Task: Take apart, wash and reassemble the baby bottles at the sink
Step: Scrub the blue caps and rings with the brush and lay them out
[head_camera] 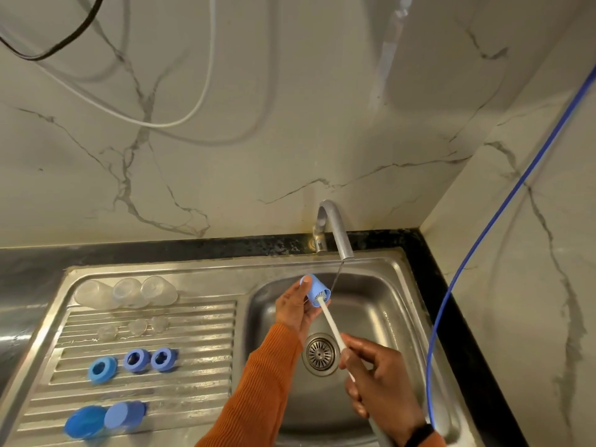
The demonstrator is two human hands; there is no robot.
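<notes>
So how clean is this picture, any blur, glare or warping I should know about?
Head view: wide-angle warping bends the counter edge and walls; the clear bottles and the two blue caps on the drainboard are smeared by blur; soft glare streaks the sink; the left hand, its cap and the brush are fairly sharp.

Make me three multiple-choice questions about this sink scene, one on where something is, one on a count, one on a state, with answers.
1. Where do the clear bottles lie?
A. in the basin
B. at the far end of the drainboard
C. on the black counter

2. How many blue rings lie on the drainboard?
A. one
B. three
C. five

3. What is the brush doing?
A. lying in the basin
B. hanging on the wall
C. poking into the blue cap

Answers: 1 B, they lie by the drainboard's back edge. 2 B, three rings sit in a row. 3 C, the right hand holds its handle while the left hand holds the cap.
</notes>
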